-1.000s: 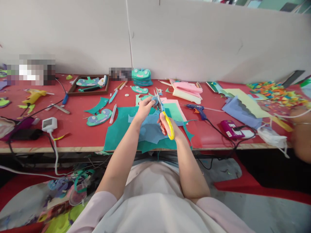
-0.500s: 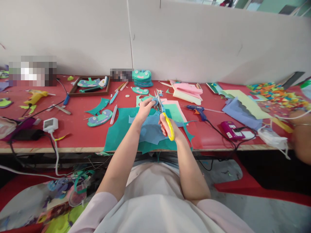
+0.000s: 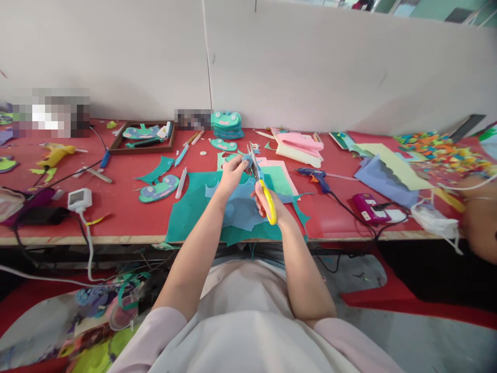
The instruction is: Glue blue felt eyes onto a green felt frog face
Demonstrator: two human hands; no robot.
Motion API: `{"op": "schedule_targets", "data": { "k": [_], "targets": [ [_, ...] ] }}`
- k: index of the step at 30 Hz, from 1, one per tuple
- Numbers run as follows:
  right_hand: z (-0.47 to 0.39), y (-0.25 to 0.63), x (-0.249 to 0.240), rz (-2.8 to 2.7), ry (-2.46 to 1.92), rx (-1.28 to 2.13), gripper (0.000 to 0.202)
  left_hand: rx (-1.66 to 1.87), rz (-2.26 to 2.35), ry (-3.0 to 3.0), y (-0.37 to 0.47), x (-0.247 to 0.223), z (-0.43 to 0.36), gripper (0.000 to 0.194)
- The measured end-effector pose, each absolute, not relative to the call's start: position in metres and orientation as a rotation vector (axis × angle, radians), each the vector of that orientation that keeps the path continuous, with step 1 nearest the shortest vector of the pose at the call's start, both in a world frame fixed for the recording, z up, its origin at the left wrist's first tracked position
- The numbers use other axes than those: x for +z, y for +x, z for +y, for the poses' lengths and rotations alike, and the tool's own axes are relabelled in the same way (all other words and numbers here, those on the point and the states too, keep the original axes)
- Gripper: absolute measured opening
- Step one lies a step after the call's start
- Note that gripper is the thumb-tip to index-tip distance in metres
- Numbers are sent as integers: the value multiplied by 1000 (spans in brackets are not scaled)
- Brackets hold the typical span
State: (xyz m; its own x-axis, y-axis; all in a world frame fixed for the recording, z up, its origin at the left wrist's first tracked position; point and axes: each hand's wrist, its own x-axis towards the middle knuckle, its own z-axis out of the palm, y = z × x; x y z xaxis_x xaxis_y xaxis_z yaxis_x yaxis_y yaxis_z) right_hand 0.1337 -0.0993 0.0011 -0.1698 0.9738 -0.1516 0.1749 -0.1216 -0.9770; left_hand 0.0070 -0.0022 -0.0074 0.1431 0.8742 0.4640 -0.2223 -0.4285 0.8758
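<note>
My left hand (image 3: 232, 175) pinches a small blue felt piece (image 3: 247, 159) above the table. Yellow-handled scissors (image 3: 269, 203) are gripped in my right hand (image 3: 264, 203), their blades pointing up and away beside the blue piece. Whether the blades touch its edge is too small to tell. Below my hands, blue felt (image 3: 243, 212) lies on a larger teal sheet (image 3: 190, 207) at the table's front edge. Light green and pink sheets (image 3: 288, 178) are just behind, partly under the scissors and hands.
A decorated teal shape (image 3: 159, 189) and pens lie left. Behind stand a brown tray (image 3: 143, 150) and a stack of teal frog-like faces (image 3: 227, 126). On the right are a blue glue gun (image 3: 316, 178), a purple power strip (image 3: 368, 208) and another person's arm (image 3: 481, 217).
The scissors and my right hand have shifted very slightly to the left. My left hand still pinches the blue piece, which looks slightly turned.
</note>
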Motion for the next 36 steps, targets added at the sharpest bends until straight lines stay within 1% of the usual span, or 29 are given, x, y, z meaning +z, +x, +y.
{"op": "schedule_targets", "data": {
  "k": [7, 12, 18, 27, 31, 36],
  "targets": [
    [-97, 135, 1, -1431, -1361, 1318, 45, 1428, 660, 1508, 4, -4, -5, 25],
    [-96, 135, -1, -1449, -1350, 1300, 44, 1434, 641, 1512, 3, -5, -4, 22],
    [-96, 135, -3, -1411, -1335, 1334, 48, 1423, 664, 1503, 2, -6, -3, 23],
    [-98, 135, -2, -1386, -1310, 1371, 50, 1404, 621, 1436, 0, -10, 1, 17],
    [-96, 136, -8, -1400, -1301, 1352, 49, 1401, 633, 1379, 1, -9, 0, 12],
    [-94, 136, -10, -1433, -1351, 1300, 48, 1411, 683, 1388, 3, -10, 0, 13]
  ]
}}
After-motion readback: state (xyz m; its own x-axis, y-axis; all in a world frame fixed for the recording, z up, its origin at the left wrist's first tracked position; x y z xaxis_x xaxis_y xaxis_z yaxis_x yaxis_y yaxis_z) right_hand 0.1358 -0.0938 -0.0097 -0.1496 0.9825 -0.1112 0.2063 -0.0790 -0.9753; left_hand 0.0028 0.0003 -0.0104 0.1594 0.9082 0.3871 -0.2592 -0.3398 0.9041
